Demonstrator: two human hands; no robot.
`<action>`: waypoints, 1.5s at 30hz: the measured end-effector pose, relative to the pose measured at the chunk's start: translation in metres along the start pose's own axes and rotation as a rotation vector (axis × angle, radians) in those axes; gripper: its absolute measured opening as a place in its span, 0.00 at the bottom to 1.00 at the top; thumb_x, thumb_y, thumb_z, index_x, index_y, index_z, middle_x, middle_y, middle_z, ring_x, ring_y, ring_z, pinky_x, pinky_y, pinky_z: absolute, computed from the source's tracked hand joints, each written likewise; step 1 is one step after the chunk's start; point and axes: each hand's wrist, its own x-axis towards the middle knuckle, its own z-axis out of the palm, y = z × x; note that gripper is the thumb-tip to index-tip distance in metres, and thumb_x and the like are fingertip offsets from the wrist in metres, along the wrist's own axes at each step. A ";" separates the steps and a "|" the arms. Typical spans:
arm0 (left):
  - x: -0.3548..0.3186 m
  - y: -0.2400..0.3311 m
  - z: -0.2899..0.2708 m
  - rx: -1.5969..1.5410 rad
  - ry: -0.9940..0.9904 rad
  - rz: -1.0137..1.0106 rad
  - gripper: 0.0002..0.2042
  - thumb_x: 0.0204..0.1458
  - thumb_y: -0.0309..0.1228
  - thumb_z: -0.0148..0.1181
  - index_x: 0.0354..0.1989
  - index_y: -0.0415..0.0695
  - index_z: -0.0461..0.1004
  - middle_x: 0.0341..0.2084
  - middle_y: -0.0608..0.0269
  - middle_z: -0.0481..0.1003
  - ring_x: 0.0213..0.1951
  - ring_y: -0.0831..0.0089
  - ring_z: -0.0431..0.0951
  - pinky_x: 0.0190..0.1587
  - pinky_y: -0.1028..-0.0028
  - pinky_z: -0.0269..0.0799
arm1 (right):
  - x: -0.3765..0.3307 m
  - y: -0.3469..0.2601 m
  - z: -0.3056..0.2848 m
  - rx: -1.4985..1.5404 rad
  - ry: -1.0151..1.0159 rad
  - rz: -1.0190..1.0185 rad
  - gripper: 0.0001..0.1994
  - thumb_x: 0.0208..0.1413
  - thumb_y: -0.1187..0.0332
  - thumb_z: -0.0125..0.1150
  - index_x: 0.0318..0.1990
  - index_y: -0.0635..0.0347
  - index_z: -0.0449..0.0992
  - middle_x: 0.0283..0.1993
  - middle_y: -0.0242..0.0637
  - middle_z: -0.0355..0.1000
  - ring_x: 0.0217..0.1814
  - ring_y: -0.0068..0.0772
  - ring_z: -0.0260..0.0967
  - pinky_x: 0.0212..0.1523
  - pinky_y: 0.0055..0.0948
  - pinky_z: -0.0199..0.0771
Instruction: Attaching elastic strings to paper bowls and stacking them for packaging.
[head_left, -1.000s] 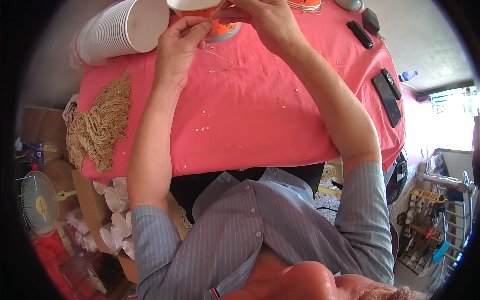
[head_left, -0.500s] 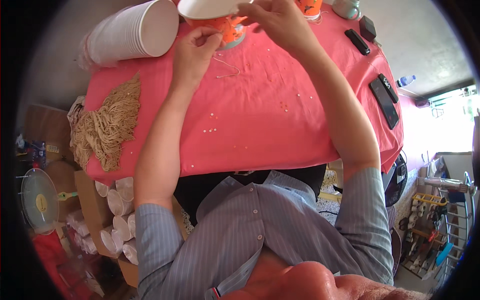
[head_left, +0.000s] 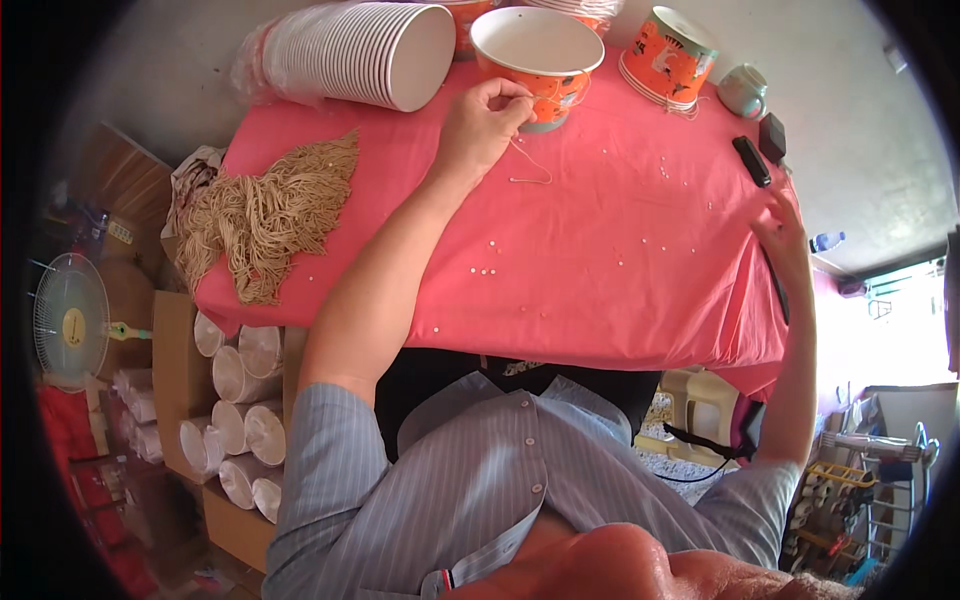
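Note:
An orange paper bucket [head_left: 558, 95] with a white inside stands upright at the far middle of the table. At its near side my left hand [head_left: 485, 125] is closed, pinching a thin beige string [head_left: 535, 172] between thumb and fingertips. Part of the string lies against the bucket, and a loose tail trails on the cloth. My right hand [head_left: 783, 235] is over the table's right edge with its fingers apart, and I see nothing in it. Beneath it a dark phone [head_left: 776, 285] is mostly hidden. A black handheld device [head_left: 752, 162] lies just beyond its fingertips.
A pink cloth [head_left: 590, 310] covers the table, dotted with small white bits. Nested white buckets [head_left: 360, 55] lie far left, beyond a beige string bundle [head_left: 275, 215]. Upside-down orange buckets [head_left: 668, 60], a pale green mug [head_left: 743, 92] and a black box [head_left: 771, 138] are far right.
My right hand has left the bucket and moved to the table's right edge, fingers spreading. The left hand still pinches the string. The whole view has shifted, showing more of the table's far side.

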 end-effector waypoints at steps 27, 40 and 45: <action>-0.001 0.000 -0.009 -0.029 -0.008 0.001 0.08 0.66 0.27 0.67 0.49 0.37 0.83 0.35 0.62 0.85 0.31 0.82 0.76 0.40 0.79 0.74 | -0.043 0.065 -0.026 -0.190 0.029 0.284 0.50 0.46 0.51 0.86 0.77 0.52 0.68 0.63 0.49 0.77 0.63 0.46 0.78 0.65 0.43 0.76; -0.003 0.003 -0.011 0.002 0.008 -0.002 0.08 0.66 0.28 0.67 0.49 0.37 0.83 0.35 0.62 0.85 0.30 0.83 0.75 0.38 0.80 0.73 | -0.016 -0.033 -0.011 -0.268 0.098 0.010 0.32 0.58 0.51 0.78 0.66 0.57 0.78 0.63 0.49 0.79 0.60 0.48 0.81 0.61 0.42 0.79; 0.001 -0.004 -0.008 -0.018 0.005 0.034 0.06 0.66 0.30 0.66 0.44 0.40 0.84 0.33 0.66 0.85 0.32 0.83 0.80 0.35 0.80 0.76 | 0.007 -0.158 0.054 0.103 0.069 -0.415 0.11 0.66 0.67 0.72 0.52 0.59 0.86 0.50 0.35 0.86 0.46 0.29 0.82 0.48 0.30 0.81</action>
